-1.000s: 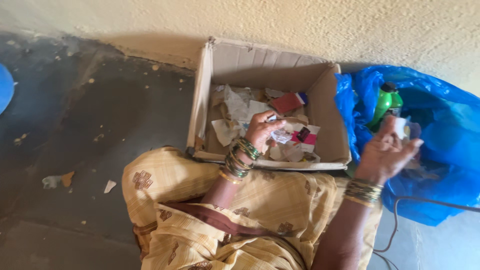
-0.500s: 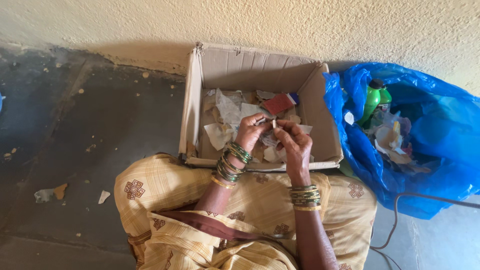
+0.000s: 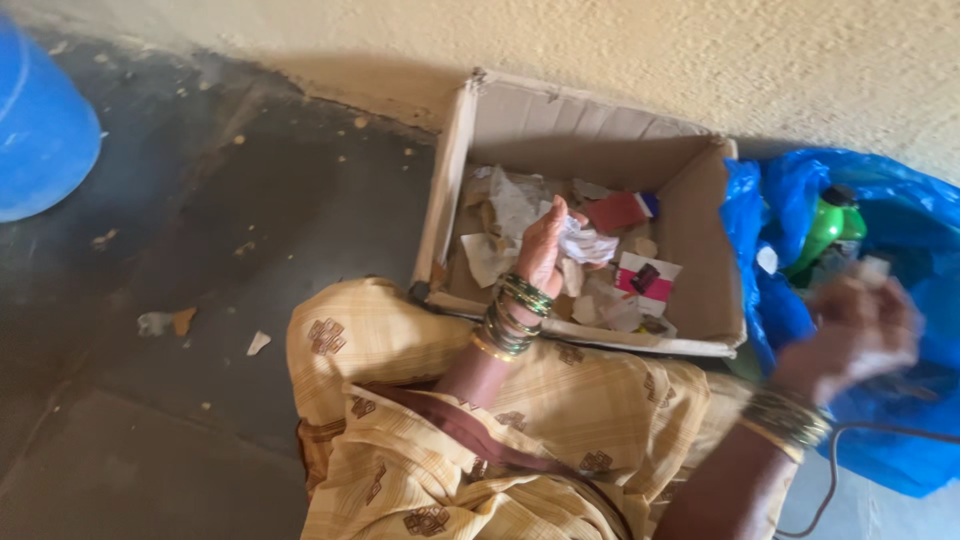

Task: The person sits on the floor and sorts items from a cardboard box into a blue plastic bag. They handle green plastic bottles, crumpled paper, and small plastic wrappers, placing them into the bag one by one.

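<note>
Left hand (image 3: pixel 545 245) grips crumpled white paper (image 3: pixel 585 243) over cardboard box (image 3: pixel 455 190): light, soft, pinch anywhere. Right hand (image 3: pixel 860 330), 3 o'clock over blue bag (image 3: pixel 900 440), blurred; grip state unreadable.

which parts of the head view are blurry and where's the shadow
Head view: the right hand over the blue plastic bag is motion-smeared; the left hand holding crumpled paper is sharper; shadow darkens the cardboard box back wall.

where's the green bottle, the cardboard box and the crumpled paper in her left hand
green bottle (image 3: pixel 826 228): head view, on its green body inside the blue bag.
cardboard box (image 3: pixel 570 125): head view, on the bare inner back wall.
crumpled paper (image 3: pixel 588 244): head view, on the white wad beside the left hand (image 3: pixel 540 250).
</note>
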